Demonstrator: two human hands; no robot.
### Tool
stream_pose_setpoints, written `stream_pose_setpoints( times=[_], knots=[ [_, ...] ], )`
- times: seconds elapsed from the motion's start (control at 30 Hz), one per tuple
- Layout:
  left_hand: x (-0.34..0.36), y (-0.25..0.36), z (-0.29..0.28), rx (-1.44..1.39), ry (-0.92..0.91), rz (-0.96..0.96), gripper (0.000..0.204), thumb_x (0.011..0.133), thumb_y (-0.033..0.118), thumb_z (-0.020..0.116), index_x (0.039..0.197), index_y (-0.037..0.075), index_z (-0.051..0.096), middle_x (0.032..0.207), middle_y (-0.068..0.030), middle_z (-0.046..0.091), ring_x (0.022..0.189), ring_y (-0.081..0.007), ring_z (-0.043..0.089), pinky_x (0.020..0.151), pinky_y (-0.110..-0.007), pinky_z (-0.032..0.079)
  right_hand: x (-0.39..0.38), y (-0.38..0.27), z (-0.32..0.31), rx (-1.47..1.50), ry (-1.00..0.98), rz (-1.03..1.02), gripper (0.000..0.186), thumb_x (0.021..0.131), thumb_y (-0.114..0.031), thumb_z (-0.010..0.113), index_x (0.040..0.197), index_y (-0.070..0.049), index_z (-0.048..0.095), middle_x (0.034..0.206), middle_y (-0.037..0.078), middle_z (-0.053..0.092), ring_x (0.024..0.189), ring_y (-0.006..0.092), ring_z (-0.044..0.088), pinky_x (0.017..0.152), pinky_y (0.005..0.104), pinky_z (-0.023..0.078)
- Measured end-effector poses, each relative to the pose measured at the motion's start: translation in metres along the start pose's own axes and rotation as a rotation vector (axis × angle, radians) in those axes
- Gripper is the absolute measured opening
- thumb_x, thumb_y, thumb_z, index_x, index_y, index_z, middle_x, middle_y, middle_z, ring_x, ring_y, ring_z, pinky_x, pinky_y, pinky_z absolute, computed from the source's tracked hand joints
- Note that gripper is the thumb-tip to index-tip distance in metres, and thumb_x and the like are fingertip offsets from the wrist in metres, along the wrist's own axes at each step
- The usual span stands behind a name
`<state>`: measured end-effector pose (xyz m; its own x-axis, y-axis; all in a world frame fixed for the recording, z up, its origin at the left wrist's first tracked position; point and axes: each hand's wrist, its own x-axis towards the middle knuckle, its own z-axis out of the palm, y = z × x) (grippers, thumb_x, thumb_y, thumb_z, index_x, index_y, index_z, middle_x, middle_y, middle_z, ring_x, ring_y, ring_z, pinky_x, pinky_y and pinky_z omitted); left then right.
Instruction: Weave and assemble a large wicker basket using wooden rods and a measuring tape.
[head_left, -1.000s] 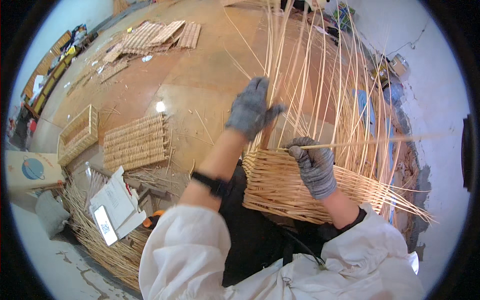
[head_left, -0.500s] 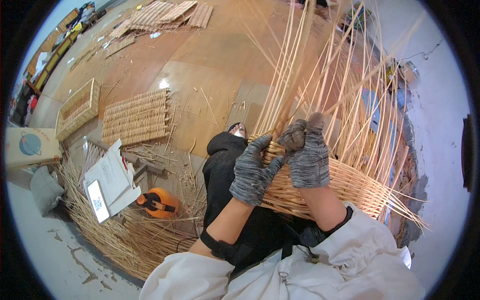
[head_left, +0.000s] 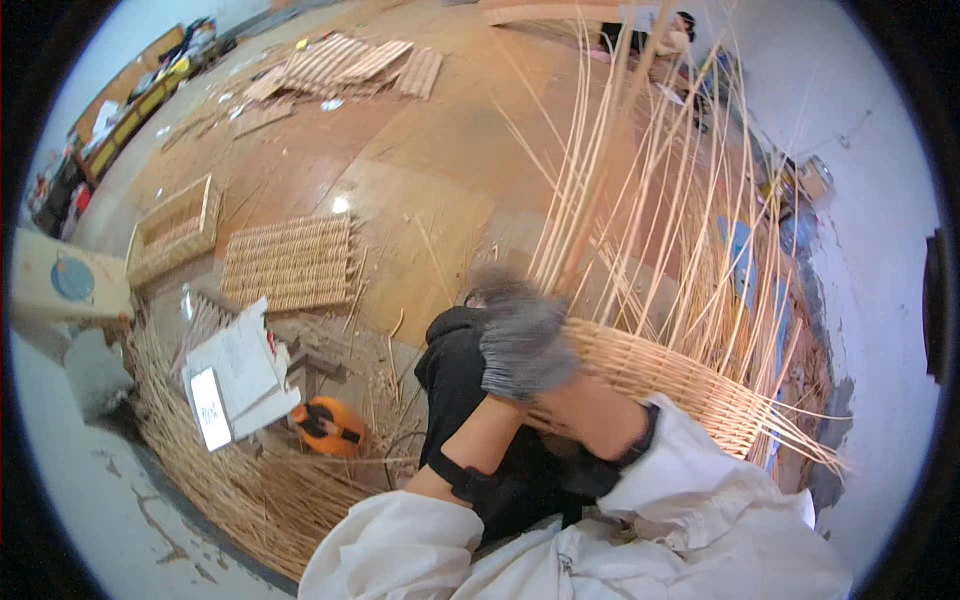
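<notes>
My right hand [head_left: 530, 335] in a grey knit glove is smeared by motion and crosses over my left hand [head_left: 500, 385], which is mostly hidden beneath it. Both are at the left corner of a partly woven willow basket [head_left: 670, 375] on my dark-trousered lap, and what their fingers hold cannot be made out. Long upright rods [head_left: 590, 200] rise from the weave, fanning up and to the right, with loose ends sticking out at the lower right.
A shallow woven tray [head_left: 172, 228], woven mat [head_left: 285, 260], carton [head_left: 65, 285], papers with a phone [head_left: 210, 408], orange container [head_left: 330, 428] and willow heap [head_left: 230, 500] surround me on the left. Woven panels [head_left: 350, 65] lie further back. Another person [head_left: 660, 35] is at the far top right.
My right hand has swept left across my left hand, which it now largely covers. The long rod that lay horizontal a second ago no longer shows there. The person in the background has come into view.
</notes>
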<state>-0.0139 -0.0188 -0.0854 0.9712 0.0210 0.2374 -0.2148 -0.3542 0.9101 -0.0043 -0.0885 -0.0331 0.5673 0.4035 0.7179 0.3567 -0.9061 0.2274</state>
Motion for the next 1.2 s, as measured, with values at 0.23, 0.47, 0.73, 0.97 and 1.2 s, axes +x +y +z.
stream_pose_setpoints(
  times=[0.23, 0.47, 0.73, 0.97, 1.2],
  knots=[
    [0.008, 0.032, -0.041, -0.04, -0.01, 0.06, 0.024, 0.086, 0.02, 0.043, 0.086, 0.0, 0.057, 0.079, -0.0138, 0.056, 0.073, -0.027, 0.053, 0.067, -0.034, 0.043, 0.094, 0.043, -0.055, 1.18, -0.657, -0.09, 0.046, 0.08, -0.026, 0.055, 0.119, -0.005, 0.041, 0.122, 0.011, 0.044, 0.117, 0.0213, 0.038, 0.096, 0.032, 0.031],
    [0.011, 0.067, -0.056, -0.138, -0.112, -0.189, 0.031, 0.088, 0.022, 0.039, 0.081, 0.001, 0.06, 0.072, -0.0147, 0.056, 0.068, -0.0261, 0.054, 0.063, -0.034, 0.042, 0.161, 0.215, 0.109, 1.05, -0.763, 0.67, 0.028, 0.081, -0.028, 0.055, 0.096, -0.005, 0.058, 0.088, 0.01, 0.062, 0.08, 0.0214, 0.057, 0.071, 0.0309, 0.046],
    [0.078, 0.019, -0.047, -0.731, 0.094, -1.051, 0.029, 0.086, 0.025, 0.039, 0.09, 0.002, 0.057, 0.084, -0.0149, 0.058, 0.079, -0.0269, 0.056, 0.075, -0.033, 0.043, 0.13, 0.224, 0.103, 1.508, -1.069, 1.161, 0.044, 0.086, -0.036, 0.044, 0.101, 0.004, 0.051, 0.094, 0.017, 0.059, 0.088, 0.0265, 0.058, 0.072, 0.0367, 0.05],
    [0.115, -0.05, 0.051, -0.212, -0.252, -0.388, 0.025, 0.084, 0.019, 0.046, 0.103, 0.003, 0.051, 0.092, -0.0169, 0.057, 0.082, -0.0315, 0.056, 0.071, -0.038, 0.044, 0.108, 0.183, 0.115, 1.705, -1.496, 1.165, 0.065, 0.082, -0.042, 0.049, 0.114, 0.012, 0.033, 0.121, 0.03, 0.035, 0.115, 0.0361, 0.035, 0.096, 0.0482, 0.032],
    [0.114, -0.002, 0.042, 0.03, -0.228, 0.279, 0.039, 0.081, 0.026, 0.055, 0.109, 0.001, 0.047, 0.094, -0.0138, 0.052, 0.079, -0.0203, 0.055, 0.07, -0.028, 0.045, 0.104, 0.182, 0.029, 1.41, -0.621, 0.968, 0.031, 0.086, -0.027, 0.045, 0.096, 0.002, 0.05, 0.076, 0.01, 0.054, 0.069, 0.0178, 0.056, 0.059, 0.0332, 0.049]
  ],
)
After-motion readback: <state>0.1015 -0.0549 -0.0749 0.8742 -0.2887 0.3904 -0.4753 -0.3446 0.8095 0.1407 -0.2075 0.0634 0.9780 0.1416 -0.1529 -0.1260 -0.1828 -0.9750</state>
